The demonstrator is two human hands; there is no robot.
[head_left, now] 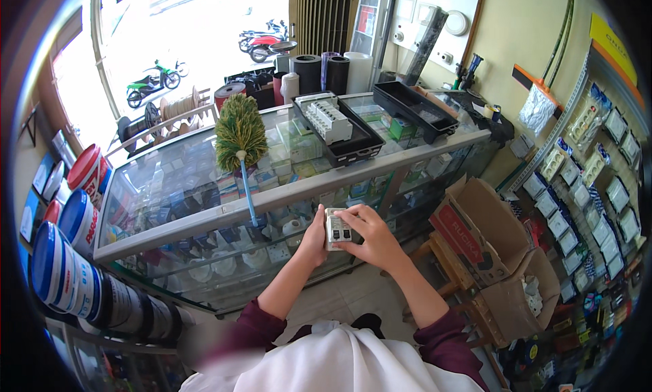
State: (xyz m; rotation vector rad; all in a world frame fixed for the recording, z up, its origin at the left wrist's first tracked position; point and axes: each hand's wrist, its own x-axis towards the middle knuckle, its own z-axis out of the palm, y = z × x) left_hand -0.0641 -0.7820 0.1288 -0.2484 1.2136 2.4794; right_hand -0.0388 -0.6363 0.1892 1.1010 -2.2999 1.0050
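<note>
Between my two hands, in front of the counter, is a small white circuit breaker (pixel 337 223) with two black switches on its face. My left hand (pixel 313 239) is closed along its left side. My right hand (pixel 377 240) grips it from the right, its fingers over the top and the thumb at the lower edge. Past them, on the glass counter (pixel 176 223), a black tray (pixel 367 149) carries a row of similar white breakers (pixel 328 121). A green and yellow duster (pixel 242 135) with a blue handle lies left of that tray.
Another black tray (pixel 414 113) rests farther right on the counter. Open cardboard boxes (pixel 499 219) stand on a wooden stool to my right, near a wall of hanging packaged goods (pixel 567 222). Stacked paint buckets (pixel 71 276) are at the left; rolls (pixel 337 74) line the counter's back.
</note>
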